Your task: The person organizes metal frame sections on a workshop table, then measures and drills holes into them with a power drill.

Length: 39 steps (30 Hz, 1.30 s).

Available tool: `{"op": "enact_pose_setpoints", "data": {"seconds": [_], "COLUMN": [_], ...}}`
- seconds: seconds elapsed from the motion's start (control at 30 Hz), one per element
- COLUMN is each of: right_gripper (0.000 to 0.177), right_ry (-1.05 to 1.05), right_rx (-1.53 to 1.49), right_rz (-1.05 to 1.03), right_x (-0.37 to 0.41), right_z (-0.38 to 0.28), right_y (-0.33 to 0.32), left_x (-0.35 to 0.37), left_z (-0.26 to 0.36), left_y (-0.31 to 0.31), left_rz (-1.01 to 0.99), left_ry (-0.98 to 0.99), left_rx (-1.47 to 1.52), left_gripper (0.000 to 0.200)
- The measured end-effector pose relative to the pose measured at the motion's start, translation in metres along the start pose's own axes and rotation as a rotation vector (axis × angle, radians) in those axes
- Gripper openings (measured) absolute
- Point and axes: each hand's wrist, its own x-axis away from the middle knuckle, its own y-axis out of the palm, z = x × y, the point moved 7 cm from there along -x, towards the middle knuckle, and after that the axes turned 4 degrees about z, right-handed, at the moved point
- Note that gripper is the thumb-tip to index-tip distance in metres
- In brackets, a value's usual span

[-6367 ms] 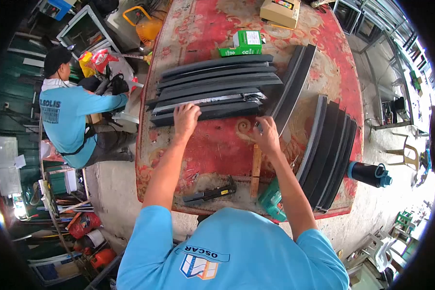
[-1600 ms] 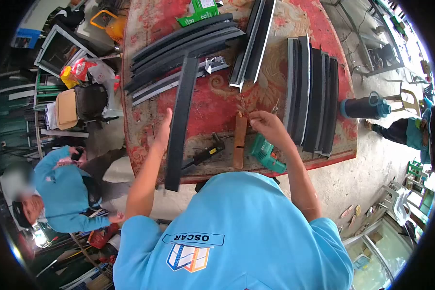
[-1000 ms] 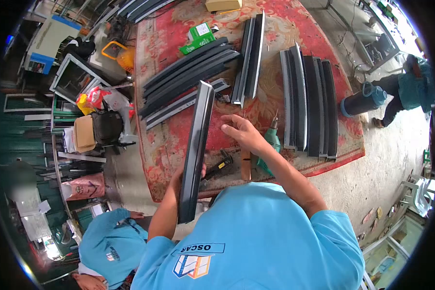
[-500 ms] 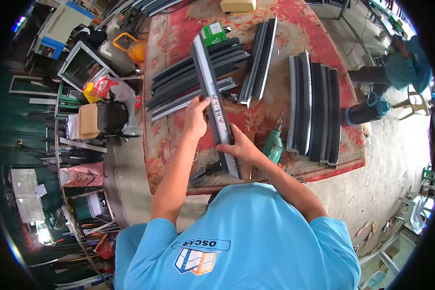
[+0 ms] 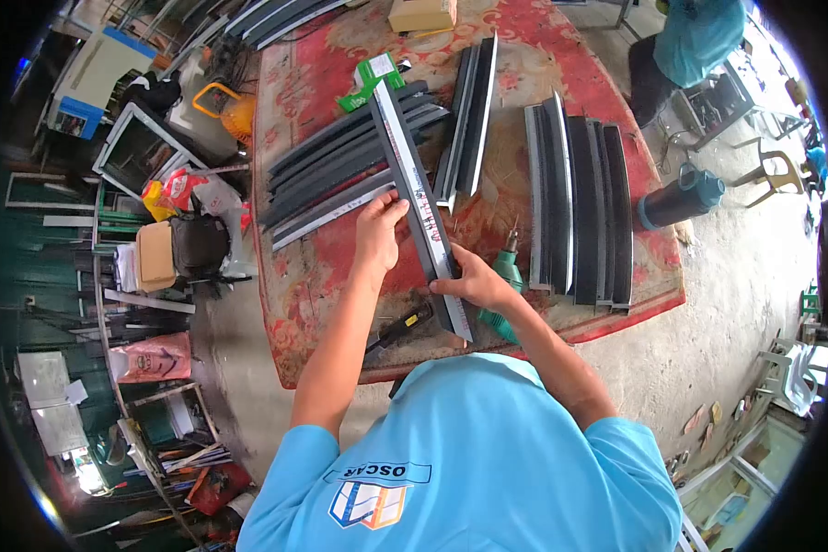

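A long, dark metal profile point(image 5: 414, 193) with a pale printed strip slants across the table in front of me. At its left edge, near the middle, my left hand point(image 5: 380, 232) is closed on it, the fingers partly hidden. Closer to my body, my right hand point(image 5: 477, 281) grips the lower part, thumb across the face. Just beyond the right hand lies a green power drill point(image 5: 503, 276), partly covered by that hand. Below the left hand, a black tool with a yellow label point(image 5: 405, 322) rests on the cloth.
Dark profiles lie in groups on the red patterned table point(image 5: 340, 322): a left stack point(image 5: 313, 170), a middle pair point(image 5: 469, 120) and a right row point(image 5: 584, 212). A green packet point(image 5: 373, 74) and a cardboard box point(image 5: 423, 13) sit farther back. A dark blue jug point(image 5: 681, 198) stands at the right edge. Another person point(image 5: 695, 46) is at upper right.
The view has shifted slightly, and the held profile now lies a little lower and to the right in it. At upper right, the other person stands farther back and left.
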Motion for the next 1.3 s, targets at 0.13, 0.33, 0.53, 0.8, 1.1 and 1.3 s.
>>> {"op": "enact_pose_setpoints", "data": {"seconds": [0.13,0.33,0.53,0.8,1.1,1.3], "right_gripper": [0.077,0.092,0.1,0.066,0.041,0.044], "right_ry": [-0.017,0.03,-0.018,0.021,-0.047,0.105], "right_rx": [0.08,0.185,0.374,0.483,0.946,0.97], "right_rz": [0.048,0.202,0.526,0.963,1.003,0.965], "right_x": [0.004,0.009,0.017,0.059,0.082,0.072], "right_z": [-0.009,-0.006,-0.013,0.03,0.061,0.057], "right_y": [-0.01,-0.019,-0.037,-0.162,-0.242,-0.237], "left_x": [-0.006,-0.009,-0.013,0.007,-0.082,-0.11], "left_z": [-0.01,-0.018,-0.031,-0.053,-0.048,0.005], "left_y": [0.01,0.023,0.049,0.044,-0.114,-0.173], "left_rz": [-0.021,0.003,-0.045,-0.321,0.266,0.579], "left_ry": [-0.012,-0.025,0.131,-0.159,0.59,0.513], "left_rx": [0.011,0.01,-0.041,-0.356,-1.304,-1.641], "left_gripper": [0.015,0.017,0.024,0.022,0.059,0.051]}}
